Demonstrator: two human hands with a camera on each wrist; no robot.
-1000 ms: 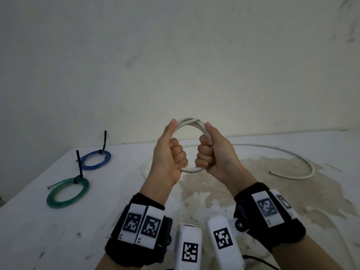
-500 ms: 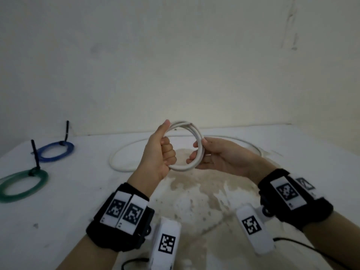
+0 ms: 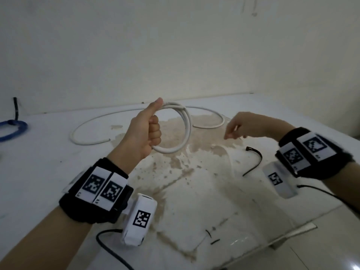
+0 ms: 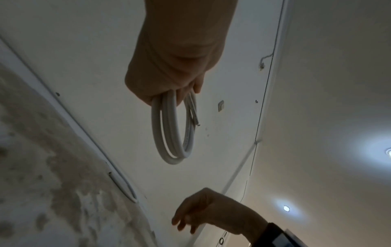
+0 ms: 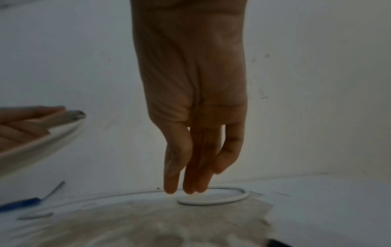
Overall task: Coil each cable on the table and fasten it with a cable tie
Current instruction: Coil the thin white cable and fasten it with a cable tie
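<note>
My left hand [image 3: 145, 131] grips a coiled white cable [image 3: 186, 129] upright above the table, thumb along its top; the left wrist view shows the coil [image 4: 171, 133] hanging from my fist, one cut end sticking out. My right hand [image 3: 236, 126] hovers empty to the right of the coil, fingers hanging loosely downward [image 5: 190, 167]. A black cable tie [image 3: 255, 158] lies on the table just below and right of that hand. A second, loose white cable [image 3: 120, 115] curves across the table behind the coil.
A blue coiled cable [image 3: 13, 128] fastened with a black tie lies at the far left edge. The white table [image 3: 48, 172] has a brown stain in its middle. Two small black tie offcuts [image 3: 212, 237] lie near the front edge. A wall stands close behind.
My right hand let go of the white coil and moved right toward the black cable tie. The left hand alone keeps the coil. The view has swung right; the green coil left the frame.
</note>
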